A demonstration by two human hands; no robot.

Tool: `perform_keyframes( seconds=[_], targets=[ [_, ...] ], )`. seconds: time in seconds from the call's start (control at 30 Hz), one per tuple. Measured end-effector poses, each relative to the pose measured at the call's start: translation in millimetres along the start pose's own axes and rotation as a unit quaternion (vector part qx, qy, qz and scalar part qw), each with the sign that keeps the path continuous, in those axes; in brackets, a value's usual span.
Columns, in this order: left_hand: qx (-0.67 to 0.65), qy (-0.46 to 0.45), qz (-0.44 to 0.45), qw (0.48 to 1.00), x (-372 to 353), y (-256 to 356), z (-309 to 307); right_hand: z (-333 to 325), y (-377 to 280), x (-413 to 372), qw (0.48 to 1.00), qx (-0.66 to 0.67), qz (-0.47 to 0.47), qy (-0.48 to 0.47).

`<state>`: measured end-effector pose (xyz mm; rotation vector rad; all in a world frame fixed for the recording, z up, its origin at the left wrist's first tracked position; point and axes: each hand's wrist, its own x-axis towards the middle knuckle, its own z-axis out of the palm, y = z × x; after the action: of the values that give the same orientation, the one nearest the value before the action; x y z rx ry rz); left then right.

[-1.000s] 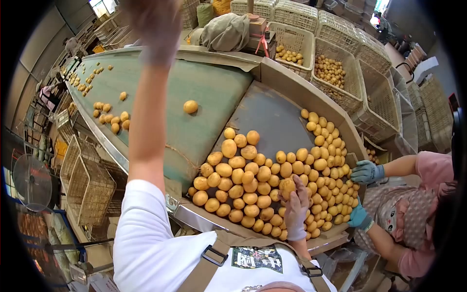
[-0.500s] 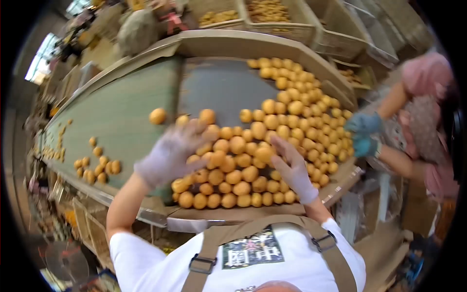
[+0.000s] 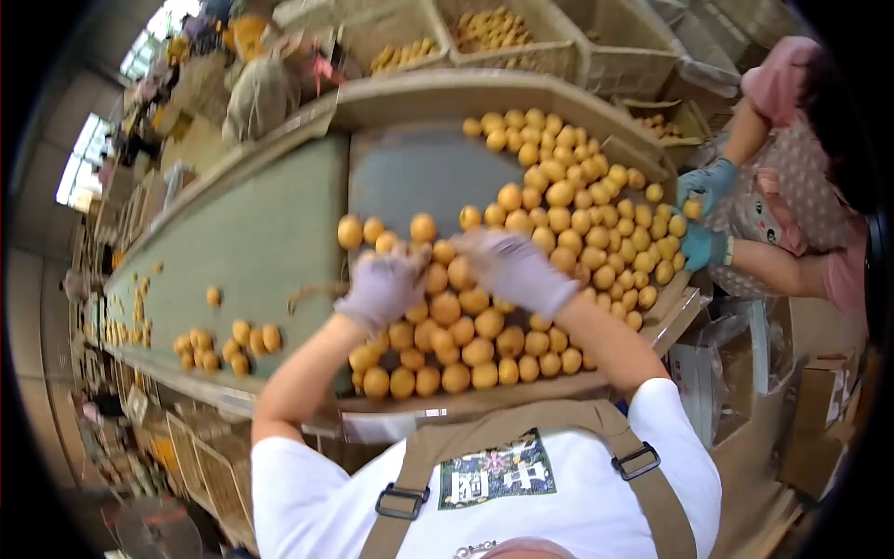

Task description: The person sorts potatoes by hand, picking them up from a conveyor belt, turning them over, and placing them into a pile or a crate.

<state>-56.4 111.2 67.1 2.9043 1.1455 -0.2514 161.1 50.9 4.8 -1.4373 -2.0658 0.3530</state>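
Many round orange-yellow fruits point(image 3: 478, 351) lie packed on the sorting table in front of me. My left hand point(image 3: 384, 287), in a pale glove, rests over the left part of the pile, its fingers curled around or against fruit that I cannot make out clearly. My right hand point(image 3: 520, 267), also gloved, reaches across the middle of the pile with its fingers pointing left, near the left hand; its fingertips are blurred against the fruits. A few fruits sit just beyond both hands, at the edge of the green belt point(image 3: 279, 205).
A co-worker's blue-gloved hands point(image 3: 705, 244) are at the table's right end, with a fruit between them. Crates point(image 3: 549, 65) with fruit stand behind the raised board point(image 3: 466, 86). More fruits point(image 3: 240, 343) lie on the belt at left. A dark grey surface point(image 3: 428, 177) adjoins the belt.
My right hand has moved left across the pile and my left hand has drawn closer to it, its fingers now curled. The belt's fruit group sits further right. The co-worker's hands have parted slightly.
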Motion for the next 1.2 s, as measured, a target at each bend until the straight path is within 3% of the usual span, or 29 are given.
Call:
perform_keyframes(
  seconds=[0.03, 0.07, 0.1, 0.13, 0.17, 0.3, 0.33, 0.43, 0.47, 0.53, 0.57, 0.63, 0.67, 0.7, 0.83, 0.87, 0.97, 1.03, 1.1, 1.2],
  targets=[
    [0.017, 0.003, -0.013, 1.0, 6.1, 0.9, 12.0, -2.0, -13.5, 18.6, 0.985, -0.071, 0.055, -0.15],
    [0.002, -0.015, -0.019, 1.0, 12.3, -1.2, 13.3, 29.4, 0.1, 22.3, 0.979, -0.122, 0.056, -0.155],
    [-0.015, -0.038, -0.026, 0.999, 21.2, -4.0, 10.7, 19.6, -10.7, 38.4, 0.956, -0.121, 0.155, -0.218],
    [-0.035, -0.115, -0.06, 0.991, 27.1, 1.0, -11.1, 21.1, 3.3, 44.2, 0.958, -0.053, 0.144, -0.243],
    [-0.044, -0.128, -0.048, 0.99, 33.4, -0.5, -15.0, 8.2, 2.8, 54.2, 0.945, -0.061, 0.166, -0.274],
    [-0.094, -0.162, -0.05, 0.981, 30.0, -9.9, -18.9, -1.5, 10.1, 47.3, 0.956, -0.019, 0.156, -0.247],
    [-0.098, -0.148, -0.053, 0.983, 26.0, -10.7, -19.9, -3.2, 10.9, 44.8, 0.961, -0.019, 0.149, -0.234],
    [-0.126, -0.075, -0.052, 0.988, 8.6, -14.8, -16.8, -7.0, 11.4, 21.7, 0.991, 0.101, 0.068, -0.05],
    [-0.135, -0.06, -0.043, 0.988, 3.6, -13.5, -21.6, -21.6, 0.3, 18.9, 0.987, 0.162, 0.005, -0.022],
    [-0.122, -0.009, -0.016, 0.992, -1.2, -12.1, -22.7, -60.7, -14.2, 37.9, 0.963, 0.007, -0.255, 0.086],
    [-0.141, 0.046, -0.003, 0.989, -5.4, -10.5, -19.7, -62.3, 5.8, 60.2, 0.915, -0.148, -0.311, 0.208],
    [-0.167, 0.118, 0.005, 0.979, -11.5, 2.1, -38.6, -93.3, 24.1, 99.8, 0.936, -0.119, 0.003, 0.332],
    [-0.168, 0.163, 0.019, 0.972, -15.9, 5.2, -49.9, -113.5, 30.6, 111.1, 0.916, -0.033, -0.005, 0.4],
    [-0.167, 0.222, 0.039, 0.96, -20.2, 7.6, -65.2, -123.6, 26.9, 103.9, 0.916, -0.001, -0.031, 0.399],
    [-0.179, 0.445, 0.117, 0.87, -44.3, -13.6, -120.5, -96.5, 17.4, 50.7, 0.972, 0.083, -0.02, 0.221],
    [-0.175, 0.509, 0.125, 0.833, -39.5, -19.8, -136.0, -80.6, 22.8, 38.4, 0.968, 0.049, -0.039, 0.245],
    [-0.149, 0.634, 0.108, 0.751, 29.1, -51.3, -179.1, -67.8, 3.2, 2.1, 0.955, 0.172, 0.02, 0.243],
    [-0.061, 0.577, 0.02, 0.814, 91.9, -81.2, -171.9, -72.3, 2.1, -22.4, 0.968, 0.101, 0.056, 0.222],
    [0.157, 0.478, -0.079, 0.86, 112.0, -90.2, -129.8, -84.8, 1.4, -44.8, 0.96, 0.117, 0.072, 0.244],
    [0.081, 0.37, 0.07, 0.923, 97.1, -62.3, -96.7, -84.8, 33.5, -106.4, 0.936, 0.128, 0.183, 0.272]
  ],
)
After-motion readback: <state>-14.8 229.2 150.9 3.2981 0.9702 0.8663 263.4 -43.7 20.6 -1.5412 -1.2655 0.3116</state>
